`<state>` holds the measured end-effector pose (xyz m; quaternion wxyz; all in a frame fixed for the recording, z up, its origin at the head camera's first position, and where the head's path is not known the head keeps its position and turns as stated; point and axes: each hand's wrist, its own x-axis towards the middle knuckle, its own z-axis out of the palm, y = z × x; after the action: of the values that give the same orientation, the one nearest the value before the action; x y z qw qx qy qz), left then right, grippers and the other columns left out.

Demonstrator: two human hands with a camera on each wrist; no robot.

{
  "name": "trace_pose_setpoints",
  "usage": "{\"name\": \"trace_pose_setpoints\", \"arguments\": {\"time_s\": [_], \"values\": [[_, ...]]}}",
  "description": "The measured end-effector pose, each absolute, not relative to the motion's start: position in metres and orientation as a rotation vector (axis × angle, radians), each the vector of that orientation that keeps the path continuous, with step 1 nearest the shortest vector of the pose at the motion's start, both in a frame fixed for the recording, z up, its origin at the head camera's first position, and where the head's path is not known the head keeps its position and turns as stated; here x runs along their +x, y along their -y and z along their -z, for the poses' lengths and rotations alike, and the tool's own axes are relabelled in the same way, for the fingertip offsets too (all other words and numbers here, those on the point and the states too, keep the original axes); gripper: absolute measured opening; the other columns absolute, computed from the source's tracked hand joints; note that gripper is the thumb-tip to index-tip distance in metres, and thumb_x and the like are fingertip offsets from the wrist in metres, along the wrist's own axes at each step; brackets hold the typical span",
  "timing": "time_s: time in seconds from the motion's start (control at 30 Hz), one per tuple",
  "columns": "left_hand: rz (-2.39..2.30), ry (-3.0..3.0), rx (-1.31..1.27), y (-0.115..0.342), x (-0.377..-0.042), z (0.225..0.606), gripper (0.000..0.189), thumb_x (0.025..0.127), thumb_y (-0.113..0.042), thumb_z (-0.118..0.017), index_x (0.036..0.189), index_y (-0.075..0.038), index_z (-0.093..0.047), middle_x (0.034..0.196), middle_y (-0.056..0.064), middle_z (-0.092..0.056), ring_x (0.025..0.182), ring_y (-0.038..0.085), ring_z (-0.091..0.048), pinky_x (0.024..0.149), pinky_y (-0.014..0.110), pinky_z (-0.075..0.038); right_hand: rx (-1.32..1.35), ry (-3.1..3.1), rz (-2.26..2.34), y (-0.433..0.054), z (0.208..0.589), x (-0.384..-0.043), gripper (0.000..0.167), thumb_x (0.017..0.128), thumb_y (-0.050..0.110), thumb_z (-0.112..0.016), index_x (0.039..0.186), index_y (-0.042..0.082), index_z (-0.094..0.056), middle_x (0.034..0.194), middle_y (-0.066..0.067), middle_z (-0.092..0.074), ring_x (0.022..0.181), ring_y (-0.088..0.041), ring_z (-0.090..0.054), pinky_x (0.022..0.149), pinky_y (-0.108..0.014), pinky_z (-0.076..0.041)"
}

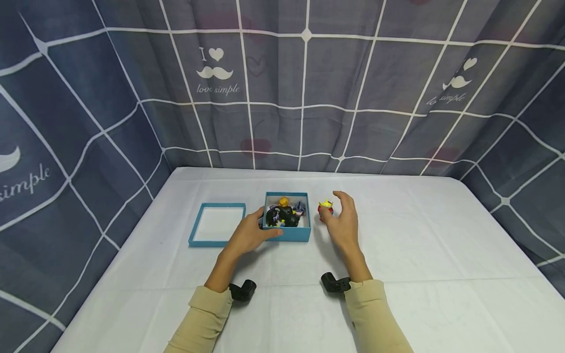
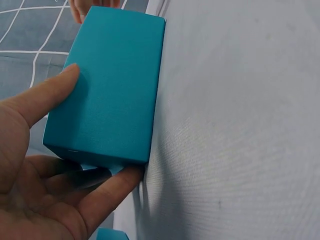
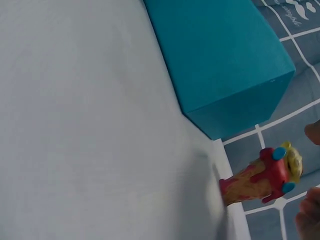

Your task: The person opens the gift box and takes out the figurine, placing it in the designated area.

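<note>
In the head view, a teal box [image 1: 289, 235] with no lid on holds several small toy figures [image 1: 284, 214], among them black, purple and blue-grey ones. My left hand [image 1: 247, 236] grips its left side. In the left wrist view the thumb [image 2: 62, 85] lies on one teal face and the other fingers bend around the end. Right of the box, a small toy figure [image 3: 260, 177] stands on the cloth, red and tan with a yellow top and teal bits. Around its top my right hand [image 1: 344, 223] is spread, thumb and forefinger apart, fingertips [image 3: 311, 205] just off it.
The teal-rimmed lid [image 1: 218, 223] lies left of the box with its white inside up. A white cloth [image 1: 282, 304] covers the table. Grey checked curtains [image 1: 282, 98] hang behind it and on both sides. Each wrist wears a black camera [image 1: 243, 291].
</note>
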<state>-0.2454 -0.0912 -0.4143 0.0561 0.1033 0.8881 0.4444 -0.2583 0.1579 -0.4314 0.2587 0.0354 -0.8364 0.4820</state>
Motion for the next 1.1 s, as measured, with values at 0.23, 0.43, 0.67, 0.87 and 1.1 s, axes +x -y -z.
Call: {"name": "trace_pose_setpoints", "arguments": {"time_s": [0.23,0.43,0.67,0.87,1.1], "values": [[-1.380,-2.684,0.326,0.093,-0.247,0.416,0.095,0.087,-0.035,-0.077,0.153,0.006,-0.023,0.155,0.024,-0.030,0.135,0.040,-0.040,0.098,0.053,-0.043,0.283,2.231,-1.205,-0.147,0.420,-0.256,0.041,0.085,0.006,-0.072,0.123,-0.005,-0.062,0.134,-0.023,-0.054,0.128,-0.038,-0.047,0.106,-0.051,-0.034],[-1.395,-2.699,0.338,0.093,-0.248,0.417,0.097,0.086,-0.036,-0.078,0.155,0.004,-0.022,0.154,0.024,-0.032,0.134,0.041,-0.041,0.100,0.056,-0.042,0.425,2.229,-1.177,-0.133,0.412,-0.252,0.035,0.086,0.004,-0.074,0.119,-0.003,-0.066,0.128,-0.017,-0.061,0.122,-0.035,-0.053,0.101,-0.051,-0.040],[-1.413,-2.691,0.331,0.092,-0.249,0.416,0.094,0.086,-0.035,-0.078,0.155,0.001,-0.025,0.151,0.022,-0.038,0.130,0.039,-0.047,0.095,0.052,-0.046,0.595,2.301,-1.170,-0.120,0.411,-0.249,0.030,0.089,0.004,-0.072,0.117,-0.002,-0.067,0.115,-0.018,-0.067,0.105,-0.034,-0.064,0.087,-0.046,-0.052],[-1.436,-2.683,0.321,0.092,-0.249,0.418,0.094,0.085,-0.036,-0.079,0.154,0.000,-0.026,0.147,0.021,-0.044,0.127,0.036,-0.051,0.091,0.049,-0.048,0.695,2.316,-1.184,-0.110,0.412,-0.250,0.029,0.087,0.001,-0.072,0.115,-0.005,-0.068,0.112,-0.018,-0.069,0.102,-0.034,-0.066,0.087,-0.046,-0.052],[-1.485,-2.660,0.308,0.092,-0.248,0.417,0.094,0.084,-0.033,-0.081,0.154,-0.001,-0.027,0.143,0.021,-0.048,0.120,0.036,-0.056,0.086,0.045,-0.051,0.689,2.383,-1.371,-0.099,0.413,-0.251,0.027,0.090,0.001,-0.070,0.116,-0.007,-0.066,0.113,-0.022,-0.067,0.102,-0.035,-0.066,0.086,-0.047,-0.053]]}}
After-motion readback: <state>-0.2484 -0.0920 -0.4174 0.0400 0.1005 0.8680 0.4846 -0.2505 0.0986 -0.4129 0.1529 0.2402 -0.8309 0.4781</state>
